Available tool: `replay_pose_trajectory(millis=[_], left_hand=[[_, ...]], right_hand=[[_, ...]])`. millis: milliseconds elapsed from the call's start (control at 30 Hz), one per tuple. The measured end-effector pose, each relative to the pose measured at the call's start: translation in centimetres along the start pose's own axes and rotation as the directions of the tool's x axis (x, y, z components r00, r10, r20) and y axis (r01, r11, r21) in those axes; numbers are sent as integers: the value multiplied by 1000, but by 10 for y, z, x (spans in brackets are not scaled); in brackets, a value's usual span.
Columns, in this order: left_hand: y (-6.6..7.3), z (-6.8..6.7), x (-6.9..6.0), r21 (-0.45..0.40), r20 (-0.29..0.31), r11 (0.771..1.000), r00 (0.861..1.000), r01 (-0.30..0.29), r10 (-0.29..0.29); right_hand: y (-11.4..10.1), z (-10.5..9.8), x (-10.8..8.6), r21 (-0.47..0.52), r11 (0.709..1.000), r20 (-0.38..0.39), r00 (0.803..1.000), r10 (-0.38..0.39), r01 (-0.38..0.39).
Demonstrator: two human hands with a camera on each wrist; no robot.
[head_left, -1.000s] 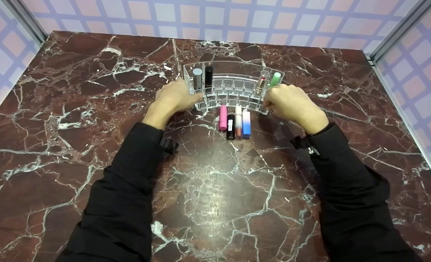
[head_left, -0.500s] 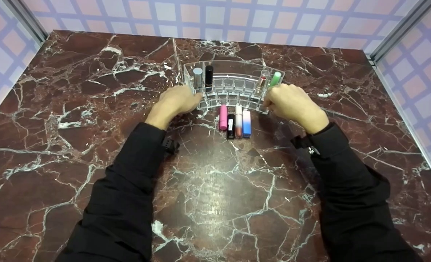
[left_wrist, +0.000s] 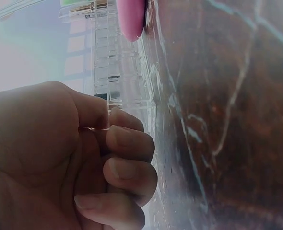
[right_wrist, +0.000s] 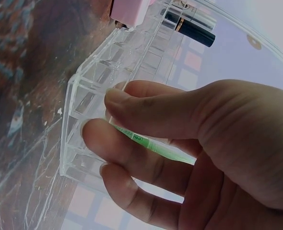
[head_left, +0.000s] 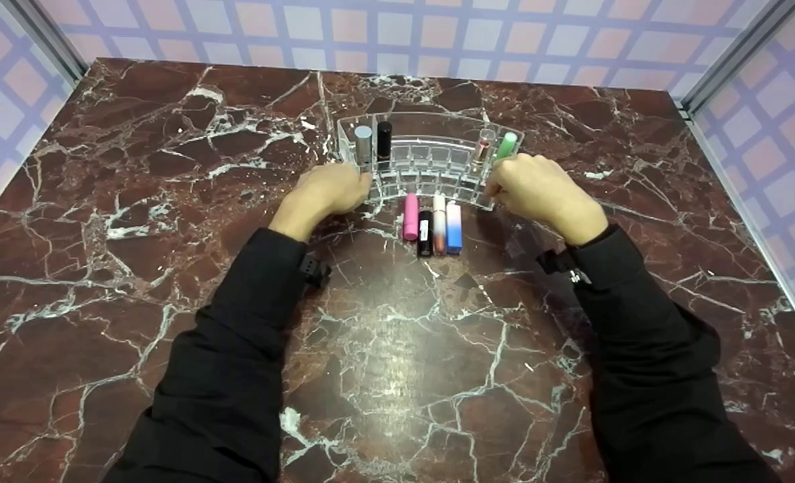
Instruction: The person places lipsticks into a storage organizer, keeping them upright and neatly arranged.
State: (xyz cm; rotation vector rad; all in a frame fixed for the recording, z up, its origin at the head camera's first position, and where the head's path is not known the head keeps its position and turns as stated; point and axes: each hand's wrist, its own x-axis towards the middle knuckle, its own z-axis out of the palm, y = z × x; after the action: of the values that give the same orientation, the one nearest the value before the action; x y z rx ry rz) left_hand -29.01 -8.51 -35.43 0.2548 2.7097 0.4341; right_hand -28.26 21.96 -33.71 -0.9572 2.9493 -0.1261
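A clear, curved lipstick organizer point(head_left: 431, 181) stands on the table. My left hand point(head_left: 330, 189) pinches its front left corner with curled fingers, also seen on the left hand point(left_wrist: 117, 158) in the left wrist view. My right hand point(head_left: 535, 188) grips its right end, thumb and fingers over the clear walls. A silver tube point(head_left: 363, 144) and a black tube point(head_left: 384, 139) stand in its left back; a red lipstick point(head_left: 483, 151) and a green tube point(head_left: 507, 145) in its right back. The green tube point(right_wrist: 168, 152) partly shows behind my right fingers.
Before the organizer lie a pink tube point(head_left: 410, 216), a black tube with a white label point(head_left: 425, 235), a white and brown tube point(head_left: 439, 225) and a white and blue one point(head_left: 454, 228). The marbled table point(head_left: 397, 349) meets checkered walls point(head_left: 397, 37) at the back and sides.
My left hand has shifted slightly towards me from the organizer's left side to its front corner, its fingers drawing in. My right hand and the tubes stay almost in place.
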Motion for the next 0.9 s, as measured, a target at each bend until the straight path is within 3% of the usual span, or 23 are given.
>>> replay_pose_trajectory(millis=[467,900], left_hand=[[0,1,2,2,29,1000,999,-19,19],[0,2,3,32,17,999,999,-37,37]], right_hand=[[1,0,0,-7,1000,10,1000,12,-12],[0,-2,0,-15,1000,14,1000,10,-9]])
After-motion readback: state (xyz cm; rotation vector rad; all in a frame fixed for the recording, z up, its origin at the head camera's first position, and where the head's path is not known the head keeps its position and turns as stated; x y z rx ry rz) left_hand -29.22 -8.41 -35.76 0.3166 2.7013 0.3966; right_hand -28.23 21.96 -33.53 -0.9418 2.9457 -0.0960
